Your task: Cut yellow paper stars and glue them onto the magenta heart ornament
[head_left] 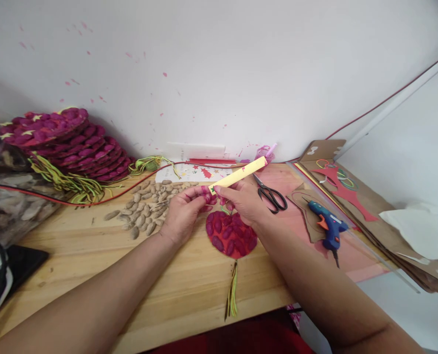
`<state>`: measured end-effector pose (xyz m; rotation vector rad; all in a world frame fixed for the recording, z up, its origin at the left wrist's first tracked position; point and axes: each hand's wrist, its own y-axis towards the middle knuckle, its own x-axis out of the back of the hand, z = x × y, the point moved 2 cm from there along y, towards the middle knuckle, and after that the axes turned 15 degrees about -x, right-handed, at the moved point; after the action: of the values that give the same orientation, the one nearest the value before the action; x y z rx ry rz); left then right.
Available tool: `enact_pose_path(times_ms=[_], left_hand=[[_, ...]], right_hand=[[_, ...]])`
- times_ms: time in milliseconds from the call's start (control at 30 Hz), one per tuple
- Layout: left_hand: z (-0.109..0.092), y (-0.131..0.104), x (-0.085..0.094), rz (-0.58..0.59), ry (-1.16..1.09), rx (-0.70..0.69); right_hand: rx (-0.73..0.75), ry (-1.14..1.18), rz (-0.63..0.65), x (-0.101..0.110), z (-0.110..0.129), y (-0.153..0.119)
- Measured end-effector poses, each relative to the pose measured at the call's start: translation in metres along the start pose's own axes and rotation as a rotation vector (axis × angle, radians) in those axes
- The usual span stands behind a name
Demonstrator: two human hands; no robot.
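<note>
A yellow paper strip with small coloured star shapes slants upward to the right above the table. My right hand grips its lower left end, thumb on top near a green star. At that same end, the fingers of my left hand are pinched together, their tips stained magenta; what they hold, if anything, is too small to make out. Beneath both hands lies a round red ornament covered in magenta-painted peanut shells. A yellow, green and dark tassel hangs from it across the table.
Peanuts lie left of my hands. Stacked magenta ornaments stand farther left. Black-handled scissors, a blue glue gun and cardboard sheets are on the right. A red and black cable crosses behind the peanuts.
</note>
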<state>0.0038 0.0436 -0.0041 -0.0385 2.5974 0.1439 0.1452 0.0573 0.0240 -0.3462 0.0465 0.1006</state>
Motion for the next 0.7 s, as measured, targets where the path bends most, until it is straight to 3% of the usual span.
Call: enact_pose_path(times_ms=[700], left_hand=[[0.0038, 0.005, 0.0043, 0.017, 0.048, 0.032]], right_hand=[[0.01, -0.041, 0.026, 0.0027, -0.006, 0.0067]])
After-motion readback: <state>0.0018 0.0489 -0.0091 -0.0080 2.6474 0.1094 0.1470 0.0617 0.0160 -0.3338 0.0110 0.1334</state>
